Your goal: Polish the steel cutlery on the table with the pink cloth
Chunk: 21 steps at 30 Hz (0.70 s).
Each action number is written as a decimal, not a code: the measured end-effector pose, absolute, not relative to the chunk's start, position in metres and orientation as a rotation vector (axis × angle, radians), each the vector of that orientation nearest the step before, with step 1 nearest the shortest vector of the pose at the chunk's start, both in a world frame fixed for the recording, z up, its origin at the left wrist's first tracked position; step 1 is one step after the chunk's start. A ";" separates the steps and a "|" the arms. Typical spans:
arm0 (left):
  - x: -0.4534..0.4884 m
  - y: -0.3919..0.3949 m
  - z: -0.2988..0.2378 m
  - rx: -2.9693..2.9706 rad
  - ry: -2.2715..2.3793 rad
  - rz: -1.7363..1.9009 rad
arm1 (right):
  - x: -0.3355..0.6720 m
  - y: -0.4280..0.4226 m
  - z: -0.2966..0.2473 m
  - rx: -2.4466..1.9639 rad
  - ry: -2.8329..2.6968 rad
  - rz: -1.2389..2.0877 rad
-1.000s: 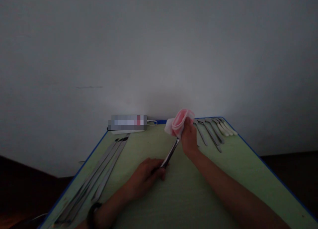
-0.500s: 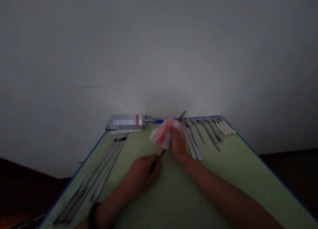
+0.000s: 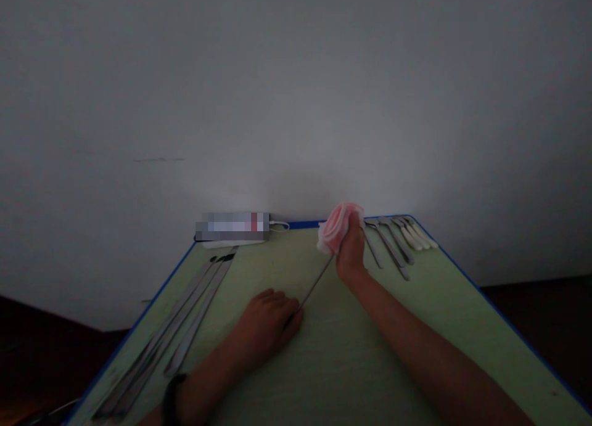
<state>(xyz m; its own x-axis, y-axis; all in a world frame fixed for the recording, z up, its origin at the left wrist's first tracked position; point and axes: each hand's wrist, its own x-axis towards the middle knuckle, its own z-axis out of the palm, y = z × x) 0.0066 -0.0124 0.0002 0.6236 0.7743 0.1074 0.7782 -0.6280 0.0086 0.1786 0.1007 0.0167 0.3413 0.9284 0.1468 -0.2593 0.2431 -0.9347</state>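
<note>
My left hand (image 3: 271, 318) is closed round the near end of a long-handled metal utensil (image 3: 317, 282), low over the table. The thin shaft slants up and away to the right. At its far part, my right hand (image 3: 351, 247) grips a bunched pink and white cloth (image 3: 339, 225) wrapped about the utensil. The cloth and hand hide the utensil's head, so I cannot tell its exact kind. Just right of my right hand lies a row of metal cutlery (image 3: 391, 241), partly covered by that hand.
Several long metal utensils (image 3: 198, 312) lie along the left of the green table (image 3: 296, 383), which has a blue edge. White-handled cutlery (image 3: 419, 235) rests at the back right. A blurred-out device (image 3: 234, 227) with a white cable (image 3: 280, 224) stands at the back left, before the wall (image 3: 296, 105).
My right hand and the cloth have slid up and right along the utensil, covering its tip, which showed before. My left hand keeps its grip, nearly in place.
</note>
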 end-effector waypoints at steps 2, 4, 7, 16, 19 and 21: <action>0.004 -0.012 0.000 -2.839 -1.347 -0.186 | 0.177 0.099 0.009 -1.014 -0.787 0.927; 0.001 -0.011 0.000 -2.878 -1.379 -0.228 | 0.175 0.093 0.003 -1.069 -0.768 0.901; -0.003 -0.009 0.000 -2.940 -1.453 -0.324 | 0.167 0.080 -0.002 -1.154 -0.824 0.890; -0.005 -0.003 0.004 -3.042 -1.943 -0.751 | 0.142 0.055 -0.007 -1.085 -1.026 1.111; -0.005 -0.002 0.007 -3.001 -2.138 -1.002 | 0.144 0.059 -0.009 -0.940 -1.008 1.222; -0.006 -0.001 0.008 -2.941 -2.206 -1.137 | 0.146 0.059 -0.009 -0.909 -1.092 1.265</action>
